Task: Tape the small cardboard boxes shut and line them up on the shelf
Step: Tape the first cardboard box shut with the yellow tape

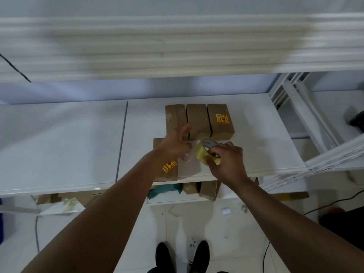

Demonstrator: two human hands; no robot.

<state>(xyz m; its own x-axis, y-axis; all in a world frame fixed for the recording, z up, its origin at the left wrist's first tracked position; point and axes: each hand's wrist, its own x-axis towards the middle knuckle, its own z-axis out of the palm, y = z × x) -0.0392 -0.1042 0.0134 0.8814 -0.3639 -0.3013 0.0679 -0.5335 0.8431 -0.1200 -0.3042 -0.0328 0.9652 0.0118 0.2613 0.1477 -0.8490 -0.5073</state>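
**Head view: fourth box at shelf front edge, tape roll in right hand**

Clock directions are taken from frame centre, 12 pointing away from the person.

- Shelf (256,134): white board, spans the middle of the view. Upper shelf (177,46) at 12 o'clock, heavily blurred.
- Floor (177,223) at 6 o'clock, pale, with two dark shoes (182,257) and thin cables at 4 to 5 o'clock.
- Lower shelf (173,200) just under the front edge, at 6 o'clock: loose cardboard (208,190) and a teal item, details unclear.
- Row of three boxes (198,121) slightly toward 1 o'clock: brown, side by side and touching. The right-hand one bears a yellow-and-red sticker (222,118).
- Front box (171,175) at about 6 o'clock, at the shelf's front edge, just near of the row. It carries a like sticker and is partly covered by the left forearm.
- Left hand (175,144): over the front box, fingertips near the leftmost box of the row. Motion blur; grip state cannot be told.
- Right hand (226,160) at 4 o'clock: grip closed round the tape roll (204,149), thumb on its outer face, fingers across the top.
- Tape roll: yellowish, tilted, held above the shelf between the front box and the row.
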